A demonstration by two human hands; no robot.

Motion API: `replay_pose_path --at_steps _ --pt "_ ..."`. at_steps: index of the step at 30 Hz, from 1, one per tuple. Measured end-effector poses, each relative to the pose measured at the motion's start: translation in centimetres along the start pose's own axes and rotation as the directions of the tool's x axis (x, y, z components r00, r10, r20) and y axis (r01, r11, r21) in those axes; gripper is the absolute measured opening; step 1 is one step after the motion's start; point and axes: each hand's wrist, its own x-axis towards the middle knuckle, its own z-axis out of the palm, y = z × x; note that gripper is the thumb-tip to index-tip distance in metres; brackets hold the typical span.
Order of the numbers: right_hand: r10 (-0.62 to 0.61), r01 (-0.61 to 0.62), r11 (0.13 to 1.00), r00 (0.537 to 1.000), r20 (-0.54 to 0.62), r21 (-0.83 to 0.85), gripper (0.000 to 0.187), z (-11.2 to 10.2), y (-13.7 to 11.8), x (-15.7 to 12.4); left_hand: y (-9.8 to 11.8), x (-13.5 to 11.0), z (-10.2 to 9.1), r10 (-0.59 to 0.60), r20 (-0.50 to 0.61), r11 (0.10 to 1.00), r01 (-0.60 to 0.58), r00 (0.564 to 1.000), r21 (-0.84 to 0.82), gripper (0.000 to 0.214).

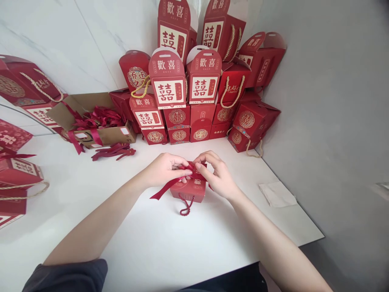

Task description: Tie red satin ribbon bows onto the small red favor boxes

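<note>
A small red gift box (pixel 191 190) with a twisted dark red cord handle (pixel 186 210) lies on the white table in front of me. Across its top is a dark red satin ribbon (pixel 165 187), one tail of which hangs out to the left. My left hand (pixel 168 168) pinches the ribbon between thumb and fingers at the box's upper side. On the right, my right hand (pixel 217 172) has its thumb and fingertips closed on the ribbon too, close to the left fingertips. The hands partly hide the ribbon's middle and the box top.
Red gift boxes (pixel 168 91) stand stacked along the back wall. A cardboard box (pixel 105 138) of ribbons stands back left, with loose ribbon pieces (pixel 114 151) before it. More red boxes (pixel 18 172) are at the left edge. A white tissue (pixel 277 194) lies near the table's right edge.
</note>
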Motion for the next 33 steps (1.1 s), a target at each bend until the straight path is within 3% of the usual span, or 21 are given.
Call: replay_pose_path --at_steps 5,8,14,21,24,28,33 --pt "-0.008 0.007 1.0 0.999 -0.035 -0.006 0.012 0.5 0.5 0.0 0.3 -0.2 0.4 0.006 -0.049 1.0 -0.007 0.999 -0.017 0.024" --pt "-0.039 0.04 0.999 0.997 -0.059 0.02 0.014 -0.1 0.5 -0.1 0.3 -0.1 0.2 -0.008 -0.025 0.997 0.006 1.0 -0.071 0.027" --pt "-0.009 0.007 0.996 1.0 0.024 0.085 0.009 -0.2 0.8 -0.3 0.1 0.3 -0.3 0.008 0.041 0.992 -0.003 0.999 -0.128 0.025" --pt "-0.156 0.154 0.984 0.988 0.011 0.089 0.007 0.5 1.8 -0.4 -0.1 0.5 -0.4 0.019 0.072 0.991 -0.01 0.997 -0.131 0.026" --pt "-0.239 0.233 0.97 0.965 0.111 0.063 0.01 -0.2 1.7 -0.3 0.0 0.5 -0.5 0.018 0.063 0.993 -0.01 0.998 -0.119 0.026" --pt "-0.264 0.268 0.963 0.941 0.213 0.01 0.014 -0.8 1.2 -0.1 0.0 0.4 -0.4 0.021 0.057 0.995 -0.015 0.998 -0.103 0.026" --pt "-0.192 0.189 0.981 0.968 0.164 0.038 0.006 -0.4 1.5 -0.2 0.8 -0.2 0.2 0.075 -0.019 0.995 -0.074 0.997 0.074 0.021"
